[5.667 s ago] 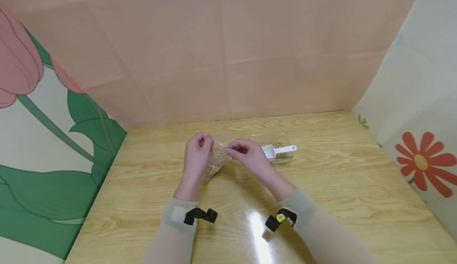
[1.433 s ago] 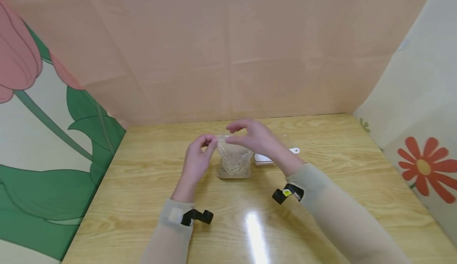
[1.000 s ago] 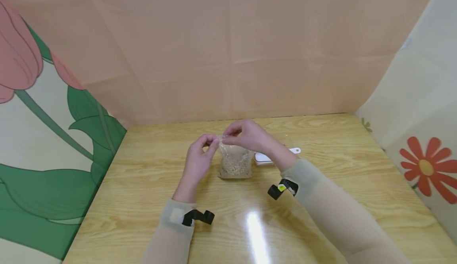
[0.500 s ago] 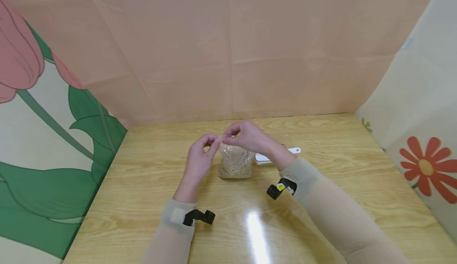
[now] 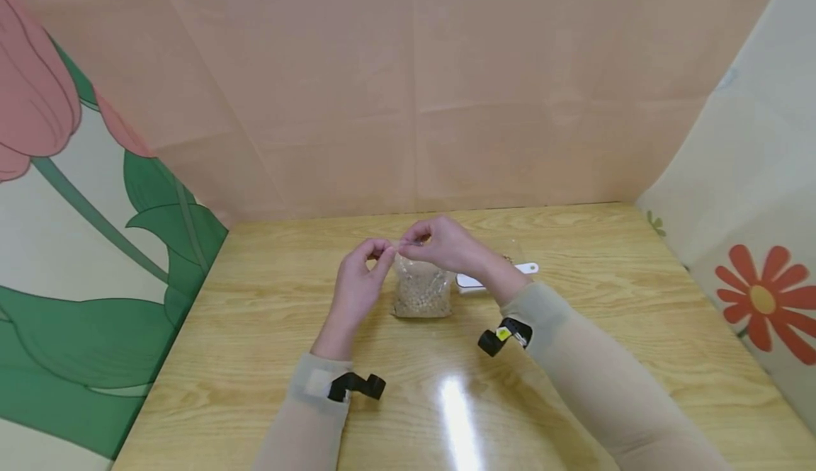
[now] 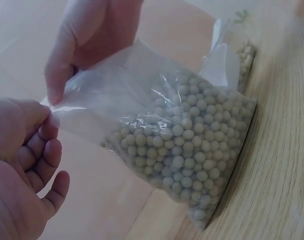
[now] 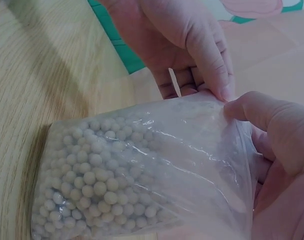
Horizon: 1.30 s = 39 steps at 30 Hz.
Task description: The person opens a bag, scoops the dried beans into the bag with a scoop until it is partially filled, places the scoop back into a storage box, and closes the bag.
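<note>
A clear plastic zip bag (image 5: 423,294), its lower half filled with small round beige balls, stands upright on the table below both hands. My left hand (image 5: 358,280) pinches its top left corner between thumb and forefinger. Close beside it, my right hand (image 5: 448,244) pinches the top edge, thumb in front and fingers behind. In the left wrist view the fingertips of both hands nearly meet at the mouth of the bag (image 6: 187,145). A seal line runs along the top of the bag (image 7: 106,185) in the right wrist view.
Behind the right forearm, partly hidden, a clear box (image 5: 513,248) holds more of the balls. A white scoop (image 5: 526,268) lies in it, handle pointing right. The wooden table (image 5: 255,358) meets a pink sheet (image 5: 319,103) at the back and flower-patterned panels at both sides.
The bag, earlier tilted between my hands, now stands upright. My right hand, opened around its top 1.4 s ago, has moved left and pinches the edge. Little differs over the last half second.
</note>
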{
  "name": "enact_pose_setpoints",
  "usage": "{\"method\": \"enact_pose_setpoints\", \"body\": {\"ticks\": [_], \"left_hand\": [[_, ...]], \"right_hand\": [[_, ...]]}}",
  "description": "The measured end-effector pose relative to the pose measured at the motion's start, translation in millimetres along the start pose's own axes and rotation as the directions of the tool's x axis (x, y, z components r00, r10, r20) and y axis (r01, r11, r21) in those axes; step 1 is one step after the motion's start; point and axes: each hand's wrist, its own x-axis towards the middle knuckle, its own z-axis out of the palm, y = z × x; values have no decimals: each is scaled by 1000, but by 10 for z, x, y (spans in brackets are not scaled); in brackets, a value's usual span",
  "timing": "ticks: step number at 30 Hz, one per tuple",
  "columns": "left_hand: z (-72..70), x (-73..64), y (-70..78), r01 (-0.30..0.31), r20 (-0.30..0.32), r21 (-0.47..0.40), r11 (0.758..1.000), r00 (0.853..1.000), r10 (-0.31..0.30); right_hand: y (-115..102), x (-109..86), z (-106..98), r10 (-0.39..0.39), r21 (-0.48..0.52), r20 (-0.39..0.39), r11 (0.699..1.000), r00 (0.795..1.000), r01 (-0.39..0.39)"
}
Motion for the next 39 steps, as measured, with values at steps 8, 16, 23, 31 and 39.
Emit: {"method": "enact_pose_setpoints", "body": {"ticks": [8, 16, 23, 31, 39], "left_hand": [[-9, -6, -13, 7, -3, 13, 1000, 1000, -7], [-29, -8, -15, 9, -4, 19, 1000, 1000, -9], [-54, -13, -33, 15, -1, 13, 1000, 1000, -15], [-63, -13, -31, 15, 5, 22, 1000, 1000, -15], [-71, -15, -29, 19, -8, 30, 999, 1000, -18]], "right_hand": [[-2, -28, -39, 3, -28, 8, 1000, 1000, -2], [57, -65, -117, 4, -22, 19, 1000, 1000, -3], [129, -106, -166, 16, -7, 7, 1000, 1000, -15], [235, -175, -232, 29, 4, 6, 1000, 1000, -29], [286, -246, -282, 29, -16, -12, 999, 999, -30]]}}
